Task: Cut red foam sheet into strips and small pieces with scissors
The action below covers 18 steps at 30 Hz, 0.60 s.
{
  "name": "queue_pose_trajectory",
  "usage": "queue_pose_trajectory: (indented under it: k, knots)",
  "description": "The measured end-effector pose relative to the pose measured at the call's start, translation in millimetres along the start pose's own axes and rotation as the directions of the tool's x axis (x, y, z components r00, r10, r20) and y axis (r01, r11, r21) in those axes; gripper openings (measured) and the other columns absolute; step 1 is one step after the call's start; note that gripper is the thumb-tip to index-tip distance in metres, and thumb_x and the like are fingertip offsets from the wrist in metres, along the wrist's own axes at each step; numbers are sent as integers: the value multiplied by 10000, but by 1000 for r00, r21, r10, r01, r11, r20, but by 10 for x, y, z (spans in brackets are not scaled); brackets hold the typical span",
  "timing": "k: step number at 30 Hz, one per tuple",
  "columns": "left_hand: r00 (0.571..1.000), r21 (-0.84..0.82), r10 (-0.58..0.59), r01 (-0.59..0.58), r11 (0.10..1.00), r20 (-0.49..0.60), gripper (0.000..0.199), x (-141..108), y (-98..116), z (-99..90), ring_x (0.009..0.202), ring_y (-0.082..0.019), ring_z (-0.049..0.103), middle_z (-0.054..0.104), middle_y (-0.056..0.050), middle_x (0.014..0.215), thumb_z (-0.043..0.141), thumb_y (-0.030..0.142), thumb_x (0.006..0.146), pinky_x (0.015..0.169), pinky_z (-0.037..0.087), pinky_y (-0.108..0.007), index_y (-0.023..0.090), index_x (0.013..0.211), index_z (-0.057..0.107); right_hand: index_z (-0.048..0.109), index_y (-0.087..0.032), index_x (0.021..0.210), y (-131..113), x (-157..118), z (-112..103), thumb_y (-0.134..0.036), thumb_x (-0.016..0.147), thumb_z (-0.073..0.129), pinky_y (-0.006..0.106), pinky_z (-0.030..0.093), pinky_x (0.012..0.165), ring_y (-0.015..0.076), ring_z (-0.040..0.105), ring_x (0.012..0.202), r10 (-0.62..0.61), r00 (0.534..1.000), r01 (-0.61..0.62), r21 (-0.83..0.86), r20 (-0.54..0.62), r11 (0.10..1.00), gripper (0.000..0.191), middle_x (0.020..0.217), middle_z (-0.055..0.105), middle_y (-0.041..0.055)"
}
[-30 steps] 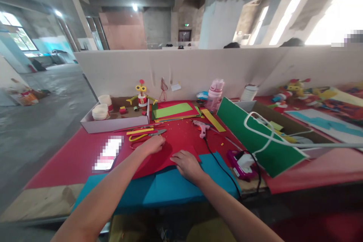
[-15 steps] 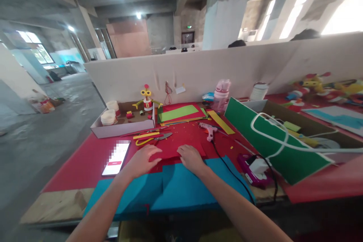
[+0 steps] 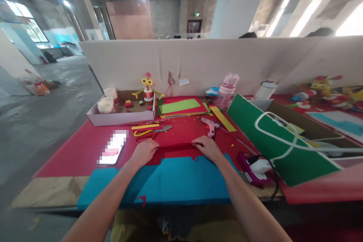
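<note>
A sheet of red paper (image 3: 176, 146) stretches between my two hands just above the red tabletop, its near edge raised or folded. My left hand (image 3: 145, 151) pinches its left end, and my right hand (image 3: 209, 148) has its fingers closed at the right end. Blue paper (image 3: 187, 183) lies under my wrists along the front edge, with a small red scrap (image 3: 143, 200) on it. Yellow-handled scissors (image 3: 143, 133) rest beyond my left hand. Past my right hand lies a pink glue gun (image 3: 210, 125).
At left are a phone (image 3: 115, 146) and a white tray (image 3: 121, 118) with paper cups and a small figure (image 3: 148, 92). Coloured paper sheets (image 3: 181, 106) lie at the back. A purple power strip (image 3: 252, 170) and a green-sided box (image 3: 272, 140) stand right.
My hands have moved apart, and my fingers have closed on the ends of the red paper. The camera view has tilted down slightly.
</note>
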<state>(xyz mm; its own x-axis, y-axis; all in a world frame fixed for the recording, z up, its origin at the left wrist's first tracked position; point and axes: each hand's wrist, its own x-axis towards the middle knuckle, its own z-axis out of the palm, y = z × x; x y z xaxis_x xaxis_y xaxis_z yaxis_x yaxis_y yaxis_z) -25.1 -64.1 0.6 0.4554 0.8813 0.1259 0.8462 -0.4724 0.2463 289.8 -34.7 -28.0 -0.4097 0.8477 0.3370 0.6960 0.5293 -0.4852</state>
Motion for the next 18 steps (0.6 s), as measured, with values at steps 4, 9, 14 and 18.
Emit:
queue_pose_trajectory:
  k: [4,9,14,18]
  knots:
    - [996,-98,-79,83,992,41,226,-96,-143,-145,936,-198,627,701,-71,1005,506,190,845,857,469,-303,198,930,715,725,-191,873,49,-72,-91,-329,869,564,296,478,786,182,640,821,49,997,-56,132,56,990,212,882,729,53]
    - [988,-330,-145,156,931,59,203,-203,-229,-169,918,-189,639,715,-40,979,558,305,818,842,467,-274,210,904,716,712,-175,840,-3,-165,-171,-453,845,558,284,466,761,197,634,816,184,974,-211,234,133,949,318,882,724,55]
    - [964,-488,-259,255,835,61,344,-181,-245,-188,771,-180,622,695,-14,803,496,482,841,696,452,-261,188,799,668,699,-168,819,-39,-169,-170,-485,858,508,269,438,706,200,625,783,272,959,-283,188,80,941,373,844,719,48]
    - [946,-470,-323,302,829,37,324,-133,-202,-212,739,-177,609,675,-6,751,524,479,818,654,427,-257,185,755,645,691,-169,798,-29,-133,-145,-464,816,572,264,417,667,196,613,733,332,942,-334,82,40,939,319,801,705,53]
